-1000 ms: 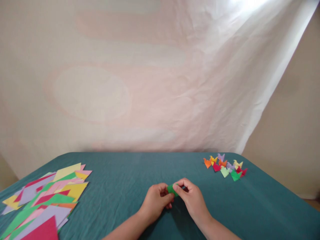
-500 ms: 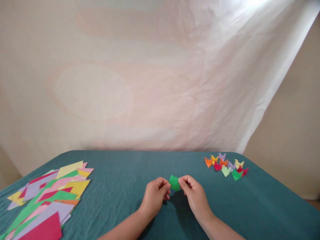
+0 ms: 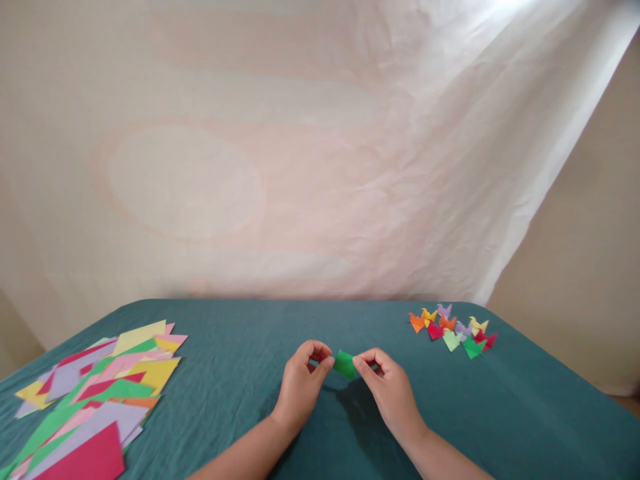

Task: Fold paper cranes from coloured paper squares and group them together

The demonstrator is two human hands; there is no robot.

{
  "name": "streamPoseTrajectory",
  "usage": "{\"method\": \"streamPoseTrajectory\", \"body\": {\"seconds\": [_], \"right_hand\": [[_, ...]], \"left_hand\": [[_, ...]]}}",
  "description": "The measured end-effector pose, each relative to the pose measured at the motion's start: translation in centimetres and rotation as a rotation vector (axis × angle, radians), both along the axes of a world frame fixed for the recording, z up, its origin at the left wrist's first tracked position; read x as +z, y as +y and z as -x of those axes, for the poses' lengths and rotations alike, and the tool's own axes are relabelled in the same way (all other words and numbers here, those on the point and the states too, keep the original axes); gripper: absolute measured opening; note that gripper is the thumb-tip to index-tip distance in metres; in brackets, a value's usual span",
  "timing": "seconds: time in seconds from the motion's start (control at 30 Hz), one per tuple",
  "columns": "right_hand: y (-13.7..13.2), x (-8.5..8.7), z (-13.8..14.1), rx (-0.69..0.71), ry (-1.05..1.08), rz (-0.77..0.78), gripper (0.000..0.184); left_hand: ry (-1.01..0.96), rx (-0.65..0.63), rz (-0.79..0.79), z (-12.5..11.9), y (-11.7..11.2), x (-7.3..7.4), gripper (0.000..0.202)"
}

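**Green fold spans both hands**

Since half a second ago the hands have drawn slightly apart, and the left hand (image 3: pixel 303 381) has lifted. The folded green paper (image 3: pixel 345 364) sits between them, just above the desk (image 3: pixel 240 347), its long axis running left to right. The right hand (image 3: pixel 389 390) pinches the paper's right end. The left fingertips, closed together, pinch its left end, equally near.

Coloured paper sheets (image 3: pixel 95 387) left, folded paper figures (image 3: pixel 453 330) right

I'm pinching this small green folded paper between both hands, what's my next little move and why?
Probably press the next crease: left hand and right hand pinch the green paper at its ends, and it looks less shaped than the folded pieces.
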State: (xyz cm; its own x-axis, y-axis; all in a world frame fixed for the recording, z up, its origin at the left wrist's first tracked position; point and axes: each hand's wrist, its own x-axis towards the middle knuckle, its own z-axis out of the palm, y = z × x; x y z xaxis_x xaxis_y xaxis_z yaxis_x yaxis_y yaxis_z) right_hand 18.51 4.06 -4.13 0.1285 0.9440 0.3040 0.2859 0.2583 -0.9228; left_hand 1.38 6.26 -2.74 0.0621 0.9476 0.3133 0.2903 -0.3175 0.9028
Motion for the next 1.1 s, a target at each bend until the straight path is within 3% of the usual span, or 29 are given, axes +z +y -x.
{"method": "streamPoseTrajectory", "body": {"seconds": [0.33,0.6,0.9,1.1], "right_hand": [[-0.3,0.0,0.2,0.014,-0.076,-0.022,0.028],[-0.1,0.1,0.2,0.006,-0.052,-0.001,0.029],[0.0,-0.2,0.1,0.069,-0.035,0.009,0.034],[0.1,-0.1,-0.1,0.085,0.046,0.047,0.035]], "left_hand": [[0.068,-0.049,0.058,-0.3,-0.7,0.9,0.004],[-0.045,-0.081,0.046,-0.5,-0.6,0.4,0.02],[-0.023,-0.127,0.023,-0.6,-0.7,0.1,0.022],[-0.242,-0.162,0.129,-0.3,0.2,-0.8,0.019]]}}
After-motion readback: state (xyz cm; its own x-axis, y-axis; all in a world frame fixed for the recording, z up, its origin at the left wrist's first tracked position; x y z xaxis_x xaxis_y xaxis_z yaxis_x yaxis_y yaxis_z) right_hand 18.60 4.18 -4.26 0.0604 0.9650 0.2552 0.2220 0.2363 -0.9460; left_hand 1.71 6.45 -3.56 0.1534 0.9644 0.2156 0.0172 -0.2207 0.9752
